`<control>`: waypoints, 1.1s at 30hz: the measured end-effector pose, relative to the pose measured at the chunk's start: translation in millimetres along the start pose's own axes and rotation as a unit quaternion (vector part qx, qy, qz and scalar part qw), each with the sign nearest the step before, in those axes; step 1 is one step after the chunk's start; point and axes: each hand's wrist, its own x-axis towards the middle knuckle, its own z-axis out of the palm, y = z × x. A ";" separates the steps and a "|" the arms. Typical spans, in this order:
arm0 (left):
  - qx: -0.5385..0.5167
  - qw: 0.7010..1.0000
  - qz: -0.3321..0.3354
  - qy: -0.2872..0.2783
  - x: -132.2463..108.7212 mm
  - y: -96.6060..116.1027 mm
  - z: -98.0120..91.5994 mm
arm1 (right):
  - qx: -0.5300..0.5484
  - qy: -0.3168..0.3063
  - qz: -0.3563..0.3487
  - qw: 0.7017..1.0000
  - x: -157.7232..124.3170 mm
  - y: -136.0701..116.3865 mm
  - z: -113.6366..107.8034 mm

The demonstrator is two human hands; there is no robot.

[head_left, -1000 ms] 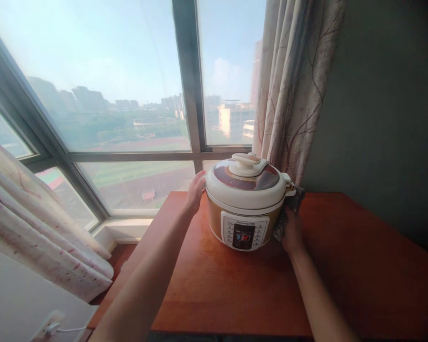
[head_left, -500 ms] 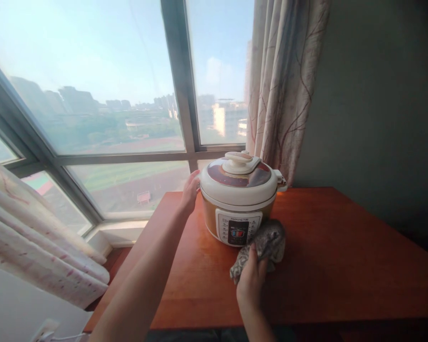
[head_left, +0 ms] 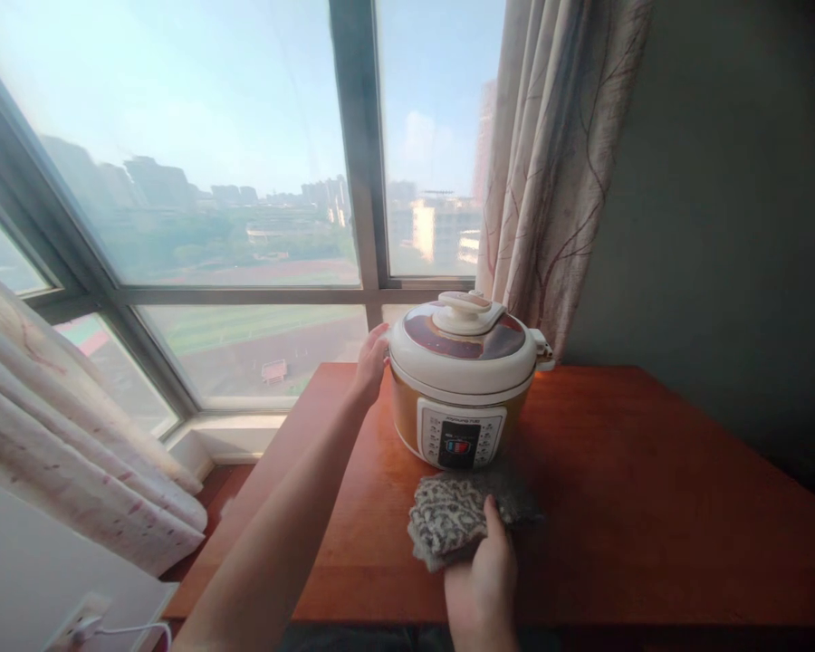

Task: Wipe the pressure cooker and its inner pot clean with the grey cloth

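Note:
A white and gold electric pressure cooker (head_left: 463,367) stands upright on the wooden table (head_left: 638,489), its lid on and its control panel (head_left: 460,435) facing me. At its left side, my left hand (head_left: 372,362) has its fingers closed round the side handle, which they mostly hide. My right hand (head_left: 485,552) grips a folded grey patterned cloth (head_left: 448,516), thumb on top and the other fingers underneath, out of sight. The cloth is just in front of the cooker's base, low over the table; whether it touches the wood I cannot tell.
Behind the table are large windows (head_left: 237,145) and a patterned curtain (head_left: 557,172). Another curtain (head_left: 74,453) hangs at the left. A plug with a white cord (head_left: 132,627) sits in the wall at lower left. The table's front edge runs close to me.
My right hand has brought the cloth down and left, off the cooker's front right side, and the cloth now lies flatter. My left hand stays at the handle. The view has shifted slightly.

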 end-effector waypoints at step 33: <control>-0.009 1.000 -0.003 -0.002 -5.8 4.2 1.4 | -0.576 -0.448 -0.281 0.624 81.1 -97.5 -33.8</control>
